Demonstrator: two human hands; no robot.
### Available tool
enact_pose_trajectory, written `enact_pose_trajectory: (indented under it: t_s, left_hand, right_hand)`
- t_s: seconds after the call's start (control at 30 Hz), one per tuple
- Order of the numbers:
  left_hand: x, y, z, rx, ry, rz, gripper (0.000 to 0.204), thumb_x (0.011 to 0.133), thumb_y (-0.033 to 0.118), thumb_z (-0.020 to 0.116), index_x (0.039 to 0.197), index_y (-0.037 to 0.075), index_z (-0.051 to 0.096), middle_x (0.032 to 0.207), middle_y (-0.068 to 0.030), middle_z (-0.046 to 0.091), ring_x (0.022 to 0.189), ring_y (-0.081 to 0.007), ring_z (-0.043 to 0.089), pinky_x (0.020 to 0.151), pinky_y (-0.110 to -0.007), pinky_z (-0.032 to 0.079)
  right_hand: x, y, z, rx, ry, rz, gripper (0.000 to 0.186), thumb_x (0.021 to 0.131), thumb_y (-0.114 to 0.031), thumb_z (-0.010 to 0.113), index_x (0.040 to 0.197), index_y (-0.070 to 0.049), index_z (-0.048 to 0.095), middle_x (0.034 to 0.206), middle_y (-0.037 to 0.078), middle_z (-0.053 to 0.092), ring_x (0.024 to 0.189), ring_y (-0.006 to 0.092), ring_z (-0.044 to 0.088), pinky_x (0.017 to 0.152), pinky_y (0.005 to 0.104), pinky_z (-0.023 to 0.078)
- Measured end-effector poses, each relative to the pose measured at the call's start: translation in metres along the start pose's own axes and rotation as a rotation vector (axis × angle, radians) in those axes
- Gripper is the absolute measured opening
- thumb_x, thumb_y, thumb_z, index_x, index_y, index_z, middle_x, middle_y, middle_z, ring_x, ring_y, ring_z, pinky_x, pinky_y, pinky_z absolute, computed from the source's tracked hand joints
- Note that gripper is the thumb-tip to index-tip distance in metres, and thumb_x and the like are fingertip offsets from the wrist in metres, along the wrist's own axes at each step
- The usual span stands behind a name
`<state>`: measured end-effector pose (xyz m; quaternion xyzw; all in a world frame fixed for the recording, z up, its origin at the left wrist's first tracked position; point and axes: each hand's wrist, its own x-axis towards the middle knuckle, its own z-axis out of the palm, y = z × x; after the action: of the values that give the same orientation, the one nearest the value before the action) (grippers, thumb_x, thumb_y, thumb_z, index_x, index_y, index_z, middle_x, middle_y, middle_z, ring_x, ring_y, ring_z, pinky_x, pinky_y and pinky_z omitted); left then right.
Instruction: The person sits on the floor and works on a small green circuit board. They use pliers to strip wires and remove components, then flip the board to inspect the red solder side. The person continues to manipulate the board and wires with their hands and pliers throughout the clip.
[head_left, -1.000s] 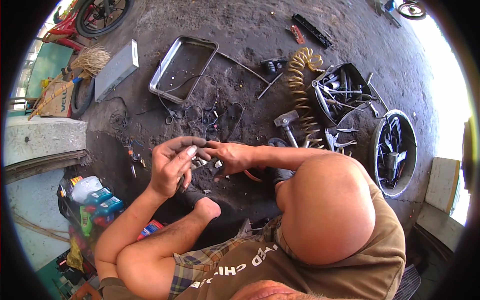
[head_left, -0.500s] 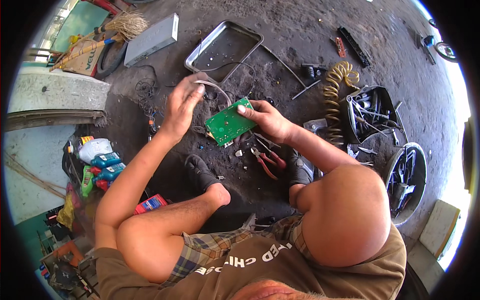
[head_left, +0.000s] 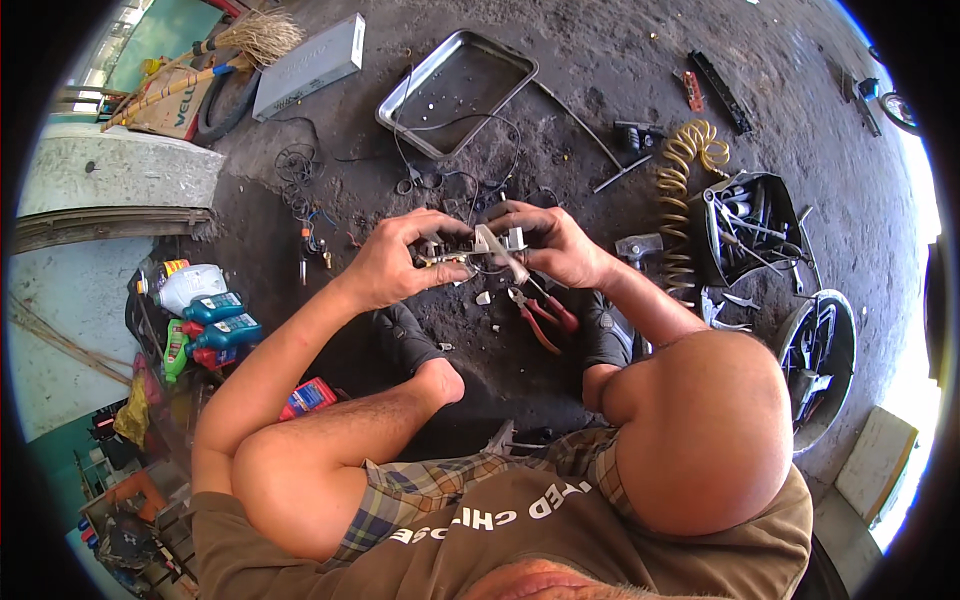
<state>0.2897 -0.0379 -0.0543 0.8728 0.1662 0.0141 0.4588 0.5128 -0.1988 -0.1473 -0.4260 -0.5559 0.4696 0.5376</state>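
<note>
Between my hands is a circuit board [head_left: 452, 257], turned nearly edge-on so its green face no longer shows. My left hand [head_left: 398, 258] is closed on its left end, thumb below and fingers above. My right hand [head_left: 568, 250] closes on the other end, beside some white connector parts [head_left: 515, 239]; its fingertips are partly hidden. A pale flat cable [head_left: 503, 257] runs from the board toward me. Just below, on the dark ground, lie red-handled cutting pliers [head_left: 538, 320] and a screwdriver with a red handle [head_left: 562, 314].
A metal tray frame [head_left: 393, 122] lies ahead, near a grey metal case [head_left: 312, 70]. To the right are a coiled yellow hose [head_left: 674, 190], a hammer head [head_left: 638, 248], an open tool container [head_left: 712, 262] and a round tub [head_left: 843, 345]. Several bottles [head_left: 222, 328] stand at left.
The board has tipped from showing its green face to nearly edge-on. My left hand has moved right and down from the cable's end onto the board.
</note>
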Motion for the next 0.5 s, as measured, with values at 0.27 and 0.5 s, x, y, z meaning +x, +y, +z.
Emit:
enact_pose_trajectory:
  t_s: [0.27, 0.5]
  left_hand:
    - [-0.011, 0.022, -0.001, -0.197, 0.221, -0.282, 0.031, 0.107, 0.030, 0.061, 0.099, 0.002, 0.069, 0.086, -0.0033, 0.069, 0.072, -0.0101, 0.065, 0.063, -0.022, 0.051]
    - [-0.005, 0.041, 0.018, -0.640, -0.147, -0.638, 0.031, 0.106, 0.031, 0.071, 0.101, 0.001, 0.075, 0.088, -0.0069, 0.075, 0.073, -0.0142, 0.073, 0.064, -0.028, 0.059]
  right_hand:
    - [-0.003, -0.007, 0.000, -0.385, 0.143, -0.189, 0.063, 0.069, 0.009, 0.073, 0.129, -0.012, 0.078, 0.140, 0.019, 0.063, 0.130, 0.0368, 0.064, 0.106, 0.0435, 0.056]
    - [-0.004, -0.012, 0.005, -0.576, 0.149, -0.268, 0.059, 0.073, -0.004, 0.087, 0.131, -0.014, 0.078, 0.147, 0.017, 0.061, 0.136, 0.0392, 0.060, 0.112, 0.0483, 0.051]
